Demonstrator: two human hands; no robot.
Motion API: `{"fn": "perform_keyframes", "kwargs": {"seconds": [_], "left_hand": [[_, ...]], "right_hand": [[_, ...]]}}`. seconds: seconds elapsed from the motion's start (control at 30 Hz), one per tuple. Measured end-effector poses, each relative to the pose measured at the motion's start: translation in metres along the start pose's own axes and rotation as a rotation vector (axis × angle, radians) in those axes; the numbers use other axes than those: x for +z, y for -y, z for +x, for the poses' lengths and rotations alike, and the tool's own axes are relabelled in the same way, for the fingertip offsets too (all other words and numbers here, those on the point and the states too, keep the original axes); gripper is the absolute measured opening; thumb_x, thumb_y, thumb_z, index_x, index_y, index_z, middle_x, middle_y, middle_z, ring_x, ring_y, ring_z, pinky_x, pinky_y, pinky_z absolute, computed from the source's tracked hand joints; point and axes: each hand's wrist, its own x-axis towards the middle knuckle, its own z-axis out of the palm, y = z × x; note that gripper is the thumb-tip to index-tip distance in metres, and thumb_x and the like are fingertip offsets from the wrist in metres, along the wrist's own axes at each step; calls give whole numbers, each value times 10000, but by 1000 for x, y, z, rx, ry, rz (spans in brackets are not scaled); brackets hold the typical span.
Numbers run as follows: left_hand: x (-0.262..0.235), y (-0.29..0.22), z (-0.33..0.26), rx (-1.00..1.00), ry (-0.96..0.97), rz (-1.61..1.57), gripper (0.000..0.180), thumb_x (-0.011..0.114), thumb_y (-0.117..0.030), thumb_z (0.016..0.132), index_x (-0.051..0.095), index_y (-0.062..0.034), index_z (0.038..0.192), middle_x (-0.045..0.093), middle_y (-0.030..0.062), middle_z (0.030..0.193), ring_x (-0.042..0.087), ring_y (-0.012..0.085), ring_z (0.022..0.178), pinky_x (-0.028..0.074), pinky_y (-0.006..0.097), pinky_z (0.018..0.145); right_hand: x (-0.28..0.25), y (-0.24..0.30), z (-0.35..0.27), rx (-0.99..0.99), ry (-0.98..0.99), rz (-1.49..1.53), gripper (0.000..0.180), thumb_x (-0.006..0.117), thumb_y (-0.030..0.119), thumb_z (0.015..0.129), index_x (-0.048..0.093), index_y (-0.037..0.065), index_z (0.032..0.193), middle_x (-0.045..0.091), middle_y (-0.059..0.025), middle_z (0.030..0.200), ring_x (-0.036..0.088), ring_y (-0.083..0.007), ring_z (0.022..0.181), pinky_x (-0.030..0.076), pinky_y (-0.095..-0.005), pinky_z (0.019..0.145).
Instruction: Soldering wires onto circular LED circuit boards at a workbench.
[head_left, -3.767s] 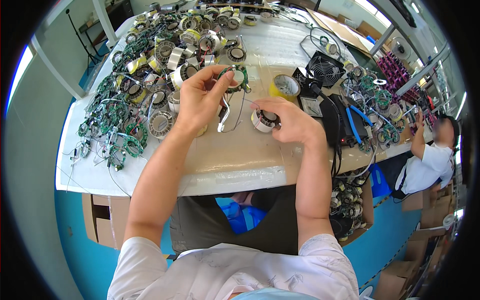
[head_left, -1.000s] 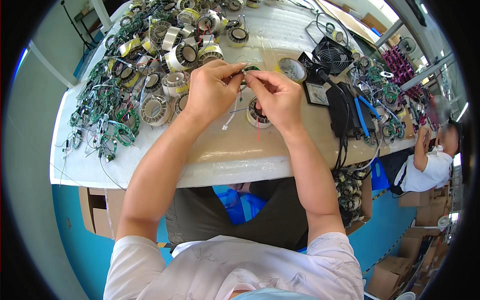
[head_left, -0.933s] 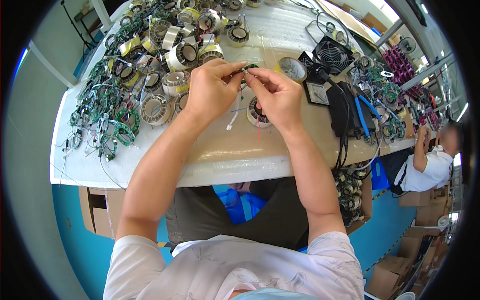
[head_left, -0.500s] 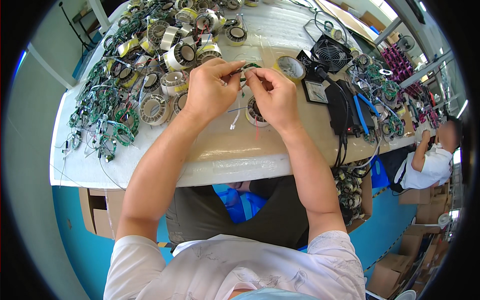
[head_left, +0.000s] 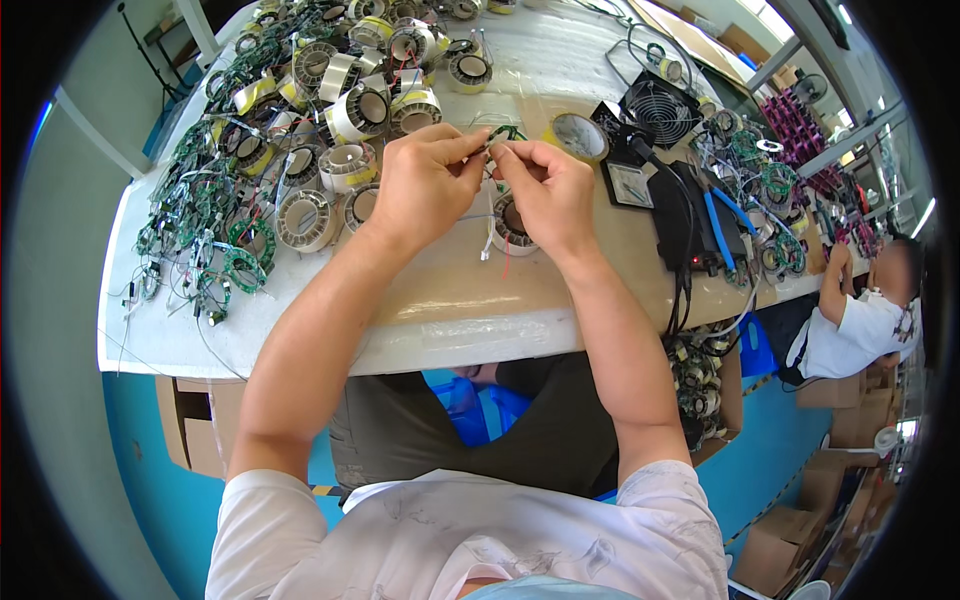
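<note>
Both hands meet above the table's middle. My left hand (head_left: 425,185) is closed in a pinch on a small green ring-shaped circuit board (head_left: 510,132) with thin wires. Against it presses my right hand (head_left: 550,195), also pinched at the board's near edge; the fingers hide most of the board and whatever fine part lies between the tips. A white connector (head_left: 486,254) on a wire dangles below. Beneath my right hand stands a wound motor stator (head_left: 513,232), partly covered, with a red wire (head_left: 506,264) hanging from it.
Left of my hands rise heaps of stators (head_left: 305,220) and green circuit boards (head_left: 245,268). A tape roll (head_left: 578,137), a black fan (head_left: 662,110), a black box (head_left: 690,220) and blue-handled pliers (head_left: 720,232) lie to the right. Another person (head_left: 855,320) sits far right.
My hands stay together, with slight finger movement and more of the green board showing above them. The dangling connector has swung to the right. The other person's arm has risen.
</note>
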Motion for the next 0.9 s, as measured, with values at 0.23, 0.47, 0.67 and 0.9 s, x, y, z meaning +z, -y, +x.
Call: {"fn": "perform_keyframes", "kwargs": {"seconds": [0.23,0.47,0.67,0.9], "left_hand": [[1,3,0,34,-23,2,275,718,20,841,741,-10,1113,716,81,859,709,134,662,553,247,570],[2,1,-2,26,-13,-27,268,720,23,840,745,-12,1105,715,80,851,709,135,661,550,245,565],[2,-1,-3,33,-21,-40,263,725,22,836,746,-7,1097,712,78,830,706,131,660,536,239,547],[4,0,-3,88,-27,-28,253,724,40,822,752,0,1070,693,74,785,681,116,635,519,245,532]], "right_hand": [[0,-6,0,-77,-37,-23,138,728,66,844,742,-38,934,726,-57,776,634,-54,656,505,-208,603],[0,2,-2,-38,-60,10,115,733,60,833,735,-32,903,722,-52,767,642,-57,653,514,-206,607],[-1,4,-2,-64,-40,-58,90,718,33,812,709,-29,875,708,-48,749,660,-70,653,524,-212,592],[0,-1,-2,-147,-23,-35,70,695,-15,796,679,-50,854,684,-63,770,666,-89,656,531,-221,583]]}}
